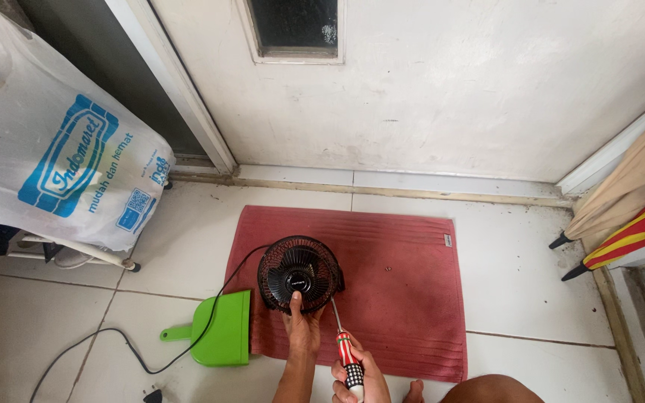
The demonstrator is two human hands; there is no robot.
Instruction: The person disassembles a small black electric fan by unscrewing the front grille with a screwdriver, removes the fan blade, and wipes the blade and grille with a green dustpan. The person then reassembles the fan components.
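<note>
A small black fan (298, 272) with a round wire grille lies face up on a red mat (397, 291). My left hand (302, 326) rests on the fan's near rim, thumb against the grille, holding it steady. My right hand (358, 375) grips a screwdriver (345, 347) with a red, white and black handle. Its metal shaft points up toward the fan's lower right edge. The fan's black cable (151, 358) trails left across the floor tiles.
A green dustpan (218, 332) lies just left of the mat. A white plastic bag (54, 149) hangs over a rack at left. Folded umbrellas (621, 224) lean in the right corner. A white wall and door frame stand behind. My knee (490, 389) shows at the bottom.
</note>
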